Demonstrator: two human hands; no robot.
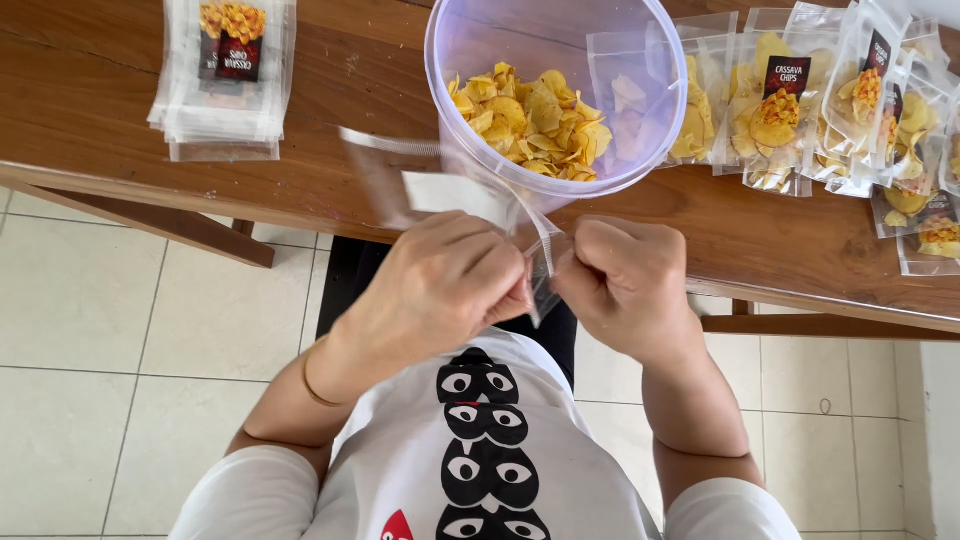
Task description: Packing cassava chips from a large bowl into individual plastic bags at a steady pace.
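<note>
My left hand (440, 285) and my right hand (622, 285) are side by side just below the table edge, both pinching the mouth of an empty clear plastic pouch (440, 185). The pouch stretches up and left from my fingers, over the table's front edge. Right behind it stands a clear round tub (470, 50) holding yellow chips (530, 120). My fingers are curled tight on the pouch's rim between the two hands.
A stack of empty labelled pouches (222, 75) lies at the back left of the wooden table (90, 100). Several filled chip pouches (800, 110) crowd the right side. Tiled floor (120, 330) lies below, with a table brace at left.
</note>
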